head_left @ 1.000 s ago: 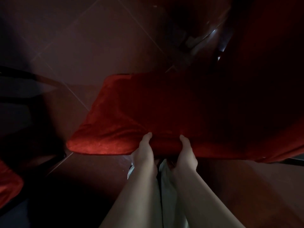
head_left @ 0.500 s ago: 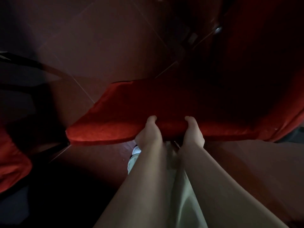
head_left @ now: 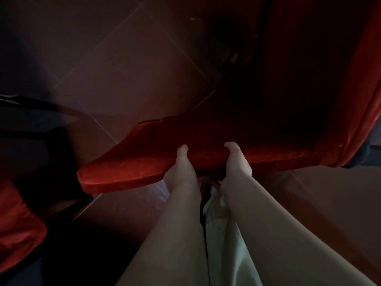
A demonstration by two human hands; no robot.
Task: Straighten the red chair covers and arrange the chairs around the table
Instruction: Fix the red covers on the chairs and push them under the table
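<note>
- It's dim, and the camera looks straight down. A red-covered chair seat [head_left: 134, 162] fills mid-view above the tiled floor [head_left: 123, 69], with its near edge turned towards the person.
- The left grip [head_left: 181, 170] is clamped on that near edge. Its thumb [head_left: 182, 150] hooks over the top of the red cover, and the other fingers are tucked under the seat, out of sight.
- The right grip [head_left: 237, 166] is clamped on the same edge just beside it. Its thumb [head_left: 231, 146] curls over the top, and its fingers are hidden below as well.
- The two grips sit close together, with a short strip of red velvet showing between them.
- Both bare forearms run up from the bottom of the view, with pale trousers [head_left: 218, 244] between them.
- The cover looks smooth over the seat's lit left corner. The far and right parts sink into shadow and can't be read.
- On the right, more red fabric [head_left: 362, 96] rises from the seat's corner to the top of the view. I cannot tell whether it is the chair's back.
- At lower left, a second red cover [head_left: 18, 223] bulges in, well apart from the held seat, with a dark chair frame [head_left: 37, 104] above it.
</note>
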